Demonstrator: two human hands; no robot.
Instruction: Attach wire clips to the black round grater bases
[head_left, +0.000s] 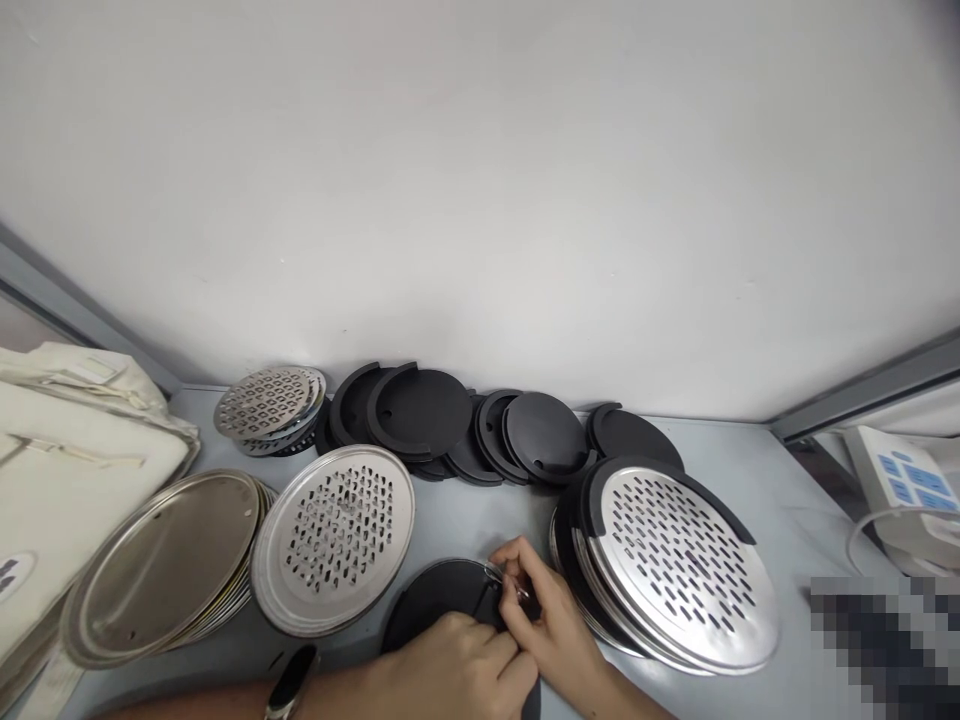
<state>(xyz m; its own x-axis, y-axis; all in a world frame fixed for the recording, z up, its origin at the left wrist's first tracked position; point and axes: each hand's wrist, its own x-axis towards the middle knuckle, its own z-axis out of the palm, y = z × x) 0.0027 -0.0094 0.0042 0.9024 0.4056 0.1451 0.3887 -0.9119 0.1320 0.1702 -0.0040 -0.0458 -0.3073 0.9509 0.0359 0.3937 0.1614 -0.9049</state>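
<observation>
A black round disc (431, 597) lies in front of me, partly covered by my hands. Across it rests my left hand (457, 665), its fingers curled and closed; whatever they grip is hidden underneath. My right hand (555, 620) pinches at the disc's far right edge, where a small shiny metal bit (493, 573) shows by the fingertips. What the pinch holds is too small to make out. To the left is a round metal grater disc (397, 520) with raised holes. On the right, another slotted metal disc (611, 500) with a black curved rim piece (712, 490) tops a stack.
Plain metal discs (180, 560) are stacked at left, beside a cream cloth bag (67, 470). Along the wall lie several black discs (435, 410) and a pile of perforated discs (262, 400). A white device with blue keys (915, 475) stands at far right.
</observation>
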